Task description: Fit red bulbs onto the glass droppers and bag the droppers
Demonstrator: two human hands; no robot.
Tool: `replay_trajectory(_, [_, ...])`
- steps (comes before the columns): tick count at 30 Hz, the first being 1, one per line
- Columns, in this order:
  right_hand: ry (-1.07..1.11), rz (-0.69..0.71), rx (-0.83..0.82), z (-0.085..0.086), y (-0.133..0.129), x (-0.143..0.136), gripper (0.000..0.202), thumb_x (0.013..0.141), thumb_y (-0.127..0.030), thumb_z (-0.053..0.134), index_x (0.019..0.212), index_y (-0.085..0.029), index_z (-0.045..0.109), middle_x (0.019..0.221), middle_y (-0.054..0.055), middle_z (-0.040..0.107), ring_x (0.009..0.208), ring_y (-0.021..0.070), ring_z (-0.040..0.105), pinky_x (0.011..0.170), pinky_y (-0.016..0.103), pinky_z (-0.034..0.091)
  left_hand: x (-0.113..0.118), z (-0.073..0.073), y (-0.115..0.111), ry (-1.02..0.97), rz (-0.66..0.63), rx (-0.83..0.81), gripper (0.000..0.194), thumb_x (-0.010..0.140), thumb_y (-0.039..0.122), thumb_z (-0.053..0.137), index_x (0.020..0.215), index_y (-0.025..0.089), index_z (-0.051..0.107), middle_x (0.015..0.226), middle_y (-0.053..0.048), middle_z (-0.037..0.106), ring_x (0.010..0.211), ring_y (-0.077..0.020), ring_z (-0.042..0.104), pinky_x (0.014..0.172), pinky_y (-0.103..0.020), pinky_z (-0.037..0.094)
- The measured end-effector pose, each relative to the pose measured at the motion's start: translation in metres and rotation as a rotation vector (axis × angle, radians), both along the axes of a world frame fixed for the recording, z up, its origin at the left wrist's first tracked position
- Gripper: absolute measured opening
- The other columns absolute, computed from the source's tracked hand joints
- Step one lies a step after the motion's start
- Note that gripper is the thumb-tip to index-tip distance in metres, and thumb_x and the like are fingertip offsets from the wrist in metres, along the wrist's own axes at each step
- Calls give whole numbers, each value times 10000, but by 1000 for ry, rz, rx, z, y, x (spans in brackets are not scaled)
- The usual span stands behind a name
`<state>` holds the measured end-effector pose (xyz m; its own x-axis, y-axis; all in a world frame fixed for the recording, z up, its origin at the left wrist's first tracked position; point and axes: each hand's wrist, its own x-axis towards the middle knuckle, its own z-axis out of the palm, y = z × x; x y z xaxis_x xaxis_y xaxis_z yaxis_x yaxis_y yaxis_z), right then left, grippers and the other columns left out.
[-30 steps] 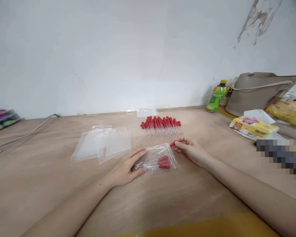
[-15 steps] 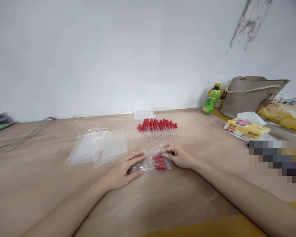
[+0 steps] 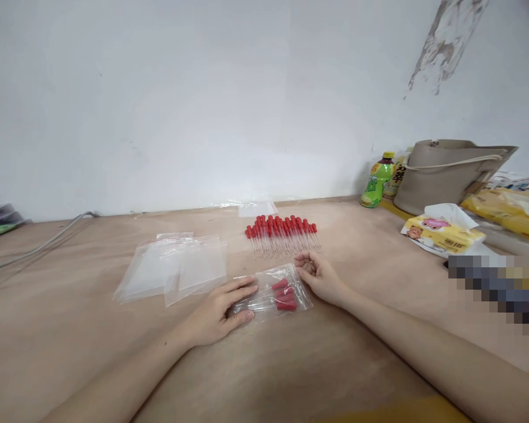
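A clear zip bag (image 3: 264, 279) lies on the brown paper in front of me, with several glass droppers inside. Their red rubber bulbs (image 3: 284, 295) point right and their clear tubes point left. My left hand (image 3: 223, 311) rests over the bag's left end, fingers stretched and thumb apart. At the bag's upper right corner is my right hand (image 3: 317, 276), fingers loosely curled and apart; whether its thumb touches the plastic I cannot tell. Just beyond the bag lies a row of loose droppers (image 3: 282, 232) with red bulbs facing the wall.
Flat zip bags (image 3: 176, 267) are stacked left of the droppers, and another white bag (image 3: 256, 209) lies by the wall. A cable (image 3: 57, 238) runs at left. To the right stand a green bottle (image 3: 378, 181), a grey-beige bag (image 3: 445, 176) and a tissue pack (image 3: 443, 232).
My right hand has loosened from the bag's right edge and its fingers have opened somewhat. The bag now lies flatter. My left hand stays on its left end.
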<state>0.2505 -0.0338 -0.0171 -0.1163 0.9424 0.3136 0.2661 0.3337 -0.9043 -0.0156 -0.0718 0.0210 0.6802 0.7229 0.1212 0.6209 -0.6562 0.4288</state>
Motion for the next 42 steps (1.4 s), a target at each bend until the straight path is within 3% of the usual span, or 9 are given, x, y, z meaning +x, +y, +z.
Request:
replay_trajectory(5, [-32, -9, 21, 0, -4, -2, 225, 727, -294, 528, 911, -176, 474, 771, 13, 532, 566, 95, 484, 536, 242, 427, 0, -1, 0, 10, 11, 3, 456, 847, 403, 452, 1283, 281, 400, 1379, -39, 347, 1240, -228, 353, 1003, -415, 334])
replay_trajectory(10, [-167, -192, 157, 4, 3, 3, 206, 734, -296, 511, 899, -172, 507, 732, 13, 540, 557, 111, 480, 535, 250, 419, 0, -1, 0, -4, 7, 4, 453, 848, 394, 455, 1283, 282, 400, 1375, -34, 354, 1237, -213, 359, 1008, -397, 335])
replay_trajectory(15, [-523, -406, 316, 30, 55, 17, 206, 761, -259, 481, 903, -176, 603, 860, 52, 590, 786, 160, 532, 749, 286, 415, -1, -2, 0, -24, -2, 6, 448, 846, 385, 461, 1279, 283, 406, 1373, -33, 357, 1234, -220, 363, 1004, -405, 339])
replay_trajectory(17, [-651, -443, 224, 41, 83, 19, 269, 775, -257, 470, 979, -166, 619, 946, 83, 592, 921, 192, 508, 844, 310, 380, -1, -2, 0, -29, -3, 8, 448, 845, 382, 463, 1278, 281, 408, 1371, -37, 361, 1230, -225, 368, 1000, -408, 344])
replay_trajectory(22, [-670, -449, 123, 46, 132, 16, 288, 798, -344, 446, 966, -219, 644, 1134, 92, 546, 1087, 297, 404, 881, 473, 316, 0, -2, -1, -52, -6, 15, 445, 843, 378, 468, 1274, 278, 417, 1355, -41, 386, 1218, -226, 384, 1003, -415, 341])
replay_trajectory(28, [-559, -435, 33, 41, 150, 13, 177, 722, -328, 539, 751, -204, 663, 957, 80, 620, 1018, 275, 459, 840, 427, 348, 1, -2, -1, -47, -15, 23, 444, 847, 376, 462, 1274, 265, 420, 1321, -51, 433, 1206, -222, 397, 1006, -429, 336])
replay_trajectory(36, [-208, -349, 108, 75, 110, 22, 281, 826, -392, 368, 864, -171, 538, 761, 21, 617, 654, 103, 528, 614, 229, 413, 1, -1, -1, -55, -22, 33, 438, 848, 380, 459, 1267, 256, 430, 1311, -54, 445, 1204, -222, 401, 999, -414, 346])
replay_trajectory(39, [221, -309, 142, 67, 76, 33, 286, 764, -469, 476, 837, -193, 470, 674, -12, 565, 539, 81, 480, 512, 204, 389, 2, -1, -1, -48, -22, 33, 439, 847, 386, 457, 1266, 259, 429, 1312, -50, 444, 1204, -221, 402, 994, -410, 353])
replay_trajectory(42, [374, -337, 24, 43, 46, 38, 316, 717, -500, 533, 776, -204, 438, 655, -22, 546, 462, 69, 444, 432, 198, 354, 2, 1, -1, -29, -21, 28, 431, 852, 385, 448, 1263, 256, 432, 1314, -48, 442, 1207, -218, 396, 995, -407, 350])
